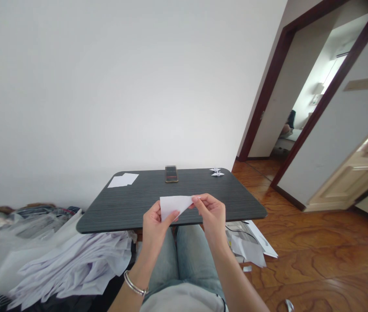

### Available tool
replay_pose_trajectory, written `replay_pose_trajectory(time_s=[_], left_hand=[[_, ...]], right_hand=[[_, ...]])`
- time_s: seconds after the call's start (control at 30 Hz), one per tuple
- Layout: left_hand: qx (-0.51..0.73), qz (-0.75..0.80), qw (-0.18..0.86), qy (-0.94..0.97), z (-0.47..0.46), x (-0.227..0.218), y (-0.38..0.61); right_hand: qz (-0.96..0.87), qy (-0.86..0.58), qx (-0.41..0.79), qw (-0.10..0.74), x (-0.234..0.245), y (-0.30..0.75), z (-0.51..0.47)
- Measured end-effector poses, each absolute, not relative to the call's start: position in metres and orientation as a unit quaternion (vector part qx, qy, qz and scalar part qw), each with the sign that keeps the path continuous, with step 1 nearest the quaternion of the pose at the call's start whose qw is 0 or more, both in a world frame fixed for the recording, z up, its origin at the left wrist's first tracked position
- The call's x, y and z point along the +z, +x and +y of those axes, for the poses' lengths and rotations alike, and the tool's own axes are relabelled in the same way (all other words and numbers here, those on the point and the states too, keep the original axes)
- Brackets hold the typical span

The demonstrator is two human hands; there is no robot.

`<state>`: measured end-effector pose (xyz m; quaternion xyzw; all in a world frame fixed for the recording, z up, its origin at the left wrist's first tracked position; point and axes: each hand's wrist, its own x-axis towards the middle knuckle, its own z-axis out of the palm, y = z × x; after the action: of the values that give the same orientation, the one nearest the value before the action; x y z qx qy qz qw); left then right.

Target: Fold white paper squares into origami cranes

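Observation:
A folded piece of white paper (173,204) is held up between both hands above the near edge of a dark grey table (138,203). My left hand (155,225) pinches its lower left corner; a silver bangle sits on that wrist. My right hand (212,212) pinches the paper's right tip with thumb and fingertips. Both hands are closed on the paper, over my lap in light jeans.
On the table's far side lie white paper sheets (123,179), a phone (171,173) and two small white folded paper cranes (216,172). White cloth and bags (60,255) pile up at the left. Papers (252,242) lie on the wooden floor at the right. An open doorway (304,112) shows a distant person.

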<state>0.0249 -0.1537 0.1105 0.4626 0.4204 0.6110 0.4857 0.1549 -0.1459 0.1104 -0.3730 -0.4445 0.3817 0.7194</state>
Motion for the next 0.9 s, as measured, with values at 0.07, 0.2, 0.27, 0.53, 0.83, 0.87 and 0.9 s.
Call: replay_pose_trajectory(time_s=[0.07,0.2,0.27,0.53,0.83,0.87,0.9], left_hand=[[0.597,0.423,0.492,0.471,-0.152,0.110,0.024],[0.583,0.434,0.492,0.480,-0.150,0.109,0.023],[0.586,0.437,0.486,0.478,-0.149,0.108,0.022],[0.583,0.432,0.500,0.472,-0.147,0.103,0.019],[0.563,0.404,0.546,0.470,-0.146,0.099,0.016],[0.561,0.400,0.549,0.472,-0.146,0.099,0.016],[0.560,0.397,0.551,0.474,-0.146,0.099,0.016]], right_hand=[[-0.442,-0.370,0.379,0.724,0.109,0.155,-0.145],[-0.450,-0.371,0.389,0.713,0.106,0.156,-0.142],[-0.465,-0.384,0.396,0.693,0.105,0.156,-0.141],[-0.449,-0.393,0.413,0.688,0.105,0.157,-0.139],[-0.406,-0.392,0.408,0.718,0.096,0.164,-0.131],[-0.397,-0.389,0.407,0.725,0.096,0.165,-0.130],[-0.389,-0.387,0.406,0.731,0.095,0.166,-0.129]])
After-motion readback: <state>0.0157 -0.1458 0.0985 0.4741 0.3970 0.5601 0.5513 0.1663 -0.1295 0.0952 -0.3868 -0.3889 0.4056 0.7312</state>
